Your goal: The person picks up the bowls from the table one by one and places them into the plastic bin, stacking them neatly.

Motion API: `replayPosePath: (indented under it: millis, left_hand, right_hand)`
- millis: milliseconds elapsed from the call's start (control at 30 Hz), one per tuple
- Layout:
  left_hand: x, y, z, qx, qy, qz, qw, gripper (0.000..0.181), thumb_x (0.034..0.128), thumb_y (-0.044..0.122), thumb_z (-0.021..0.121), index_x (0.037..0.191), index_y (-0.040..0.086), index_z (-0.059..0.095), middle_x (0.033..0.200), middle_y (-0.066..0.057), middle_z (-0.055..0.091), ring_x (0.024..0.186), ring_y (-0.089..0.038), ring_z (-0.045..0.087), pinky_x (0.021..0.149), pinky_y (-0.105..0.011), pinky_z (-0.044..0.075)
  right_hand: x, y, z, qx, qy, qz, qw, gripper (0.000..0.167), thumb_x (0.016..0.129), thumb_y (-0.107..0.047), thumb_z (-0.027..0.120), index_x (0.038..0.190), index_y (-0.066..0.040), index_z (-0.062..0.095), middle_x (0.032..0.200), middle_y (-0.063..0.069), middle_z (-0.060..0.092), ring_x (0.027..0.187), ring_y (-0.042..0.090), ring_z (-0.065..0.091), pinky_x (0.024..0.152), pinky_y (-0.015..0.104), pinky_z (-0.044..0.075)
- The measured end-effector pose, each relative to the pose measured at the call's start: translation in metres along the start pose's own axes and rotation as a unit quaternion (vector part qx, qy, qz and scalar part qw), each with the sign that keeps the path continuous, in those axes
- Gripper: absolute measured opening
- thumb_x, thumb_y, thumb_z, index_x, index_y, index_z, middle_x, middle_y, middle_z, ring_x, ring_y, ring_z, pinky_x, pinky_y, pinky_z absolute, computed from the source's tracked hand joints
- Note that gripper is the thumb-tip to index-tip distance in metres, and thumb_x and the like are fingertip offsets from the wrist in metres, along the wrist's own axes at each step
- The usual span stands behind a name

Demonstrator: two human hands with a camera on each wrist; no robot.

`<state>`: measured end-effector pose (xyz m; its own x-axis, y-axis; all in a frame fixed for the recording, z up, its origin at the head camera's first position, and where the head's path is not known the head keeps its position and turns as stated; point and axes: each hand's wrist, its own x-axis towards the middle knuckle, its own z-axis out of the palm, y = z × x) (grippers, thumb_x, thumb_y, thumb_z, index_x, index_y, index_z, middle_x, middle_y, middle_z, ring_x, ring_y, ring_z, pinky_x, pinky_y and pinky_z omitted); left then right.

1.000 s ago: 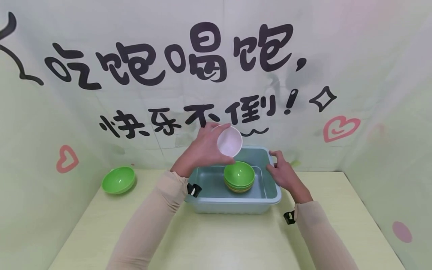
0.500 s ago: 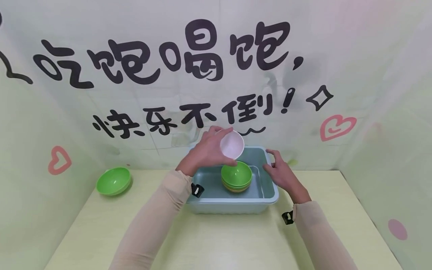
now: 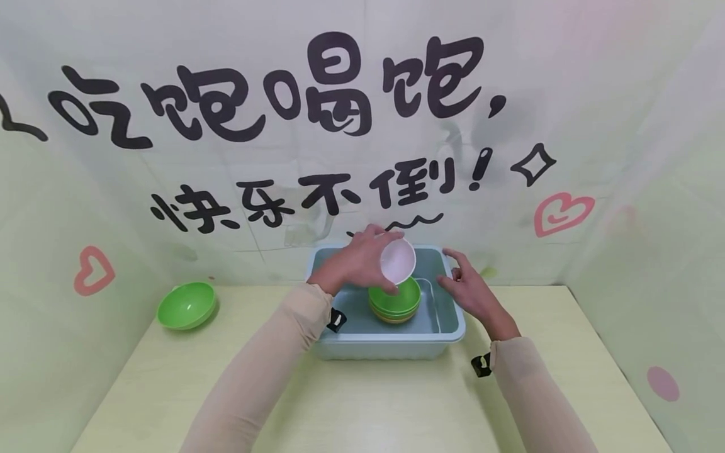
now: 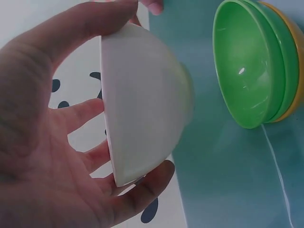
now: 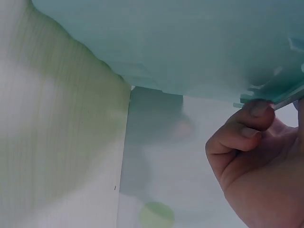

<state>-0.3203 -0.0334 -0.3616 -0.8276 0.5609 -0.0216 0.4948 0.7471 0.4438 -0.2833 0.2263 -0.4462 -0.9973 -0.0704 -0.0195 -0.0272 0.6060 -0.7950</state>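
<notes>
My left hand (image 3: 365,259) grips a small white bowl (image 3: 398,261) by its rim, thumb on one side and fingers on the other. In the left wrist view the white bowl (image 4: 142,104) is tipped on its side. Just below it, a stack of green bowls (image 3: 394,299) with a yellow-orange one at the bottom stands inside a blue-grey plastic basin (image 3: 391,348). My right hand (image 3: 467,286) holds the basin's right rim; in the right wrist view its curled fingers (image 5: 237,130) meet the rim's underside.
A single green bowl (image 3: 187,306) sits at the table's left back corner. The pale wooden table (image 3: 374,402) reaches out in front of the basin. A printed curtain (image 3: 272,138) with black lettering hangs close behind the basin, and similar sheets flank both sides.
The white bowl in my left hand has moved slightly right and down, closer over the bowl stack. My right hand stays at the basin's rim. The head view has shifted a little.
</notes>
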Motion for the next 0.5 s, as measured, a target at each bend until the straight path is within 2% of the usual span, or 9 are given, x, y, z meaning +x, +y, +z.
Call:
replayPosePath:
  millis: [67, 233, 500]
  left_hand:
    - [0.002, 0.0, 0.002, 0.006, -0.013, 0.005, 0.9999, 0.106, 0.0643, 0.038, 0.093, 0.156, 0.026, 0.042, 0.151, -0.011, 0.037, 0.131, -0.034, 0.042, 0.098, -0.052, 0.05]
    - [0.005, 0.002, 0.008, 0.009, -0.043, 0.006, 0.999, 0.104, 0.0651, 0.035, 0.094, 0.156, 0.026, 0.043, 0.148, -0.01, 0.04, 0.126, -0.033, 0.043, 0.096, -0.052, 0.051]
    - [0.009, 0.006, 0.016, 0.03, -0.078, 0.004, 0.9965, 0.104, 0.0649, 0.034, 0.093, 0.155, 0.026, 0.042, 0.145, -0.011, 0.041, 0.118, -0.032, 0.049, 0.092, -0.048, 0.053]
  right_hand:
    - [0.001, 0.0, 0.0, -0.016, 0.01, -0.019, 0.9996, 0.062, 0.1, -0.023, 0.059, 0.156, -0.012, 0.033, 0.103, 0.017, 0.055, 0.089, 0.026, 0.053, 0.077, 0.033, 0.046]
    - [0.002, 0.001, 0.0, -0.049, 0.018, -0.06, 0.9969, 0.061, 0.099, -0.018, 0.06, 0.153, -0.002, 0.037, 0.118, 0.021, 0.046, 0.085, 0.025, 0.049, 0.075, 0.031, 0.044]
    - [0.004, 0.002, 0.0, -0.051, 0.022, -0.068, 0.9961, 0.06, 0.099, -0.014, 0.06, 0.152, 0.001, 0.038, 0.118, 0.023, 0.043, 0.081, 0.023, 0.048, 0.074, 0.031, 0.044]
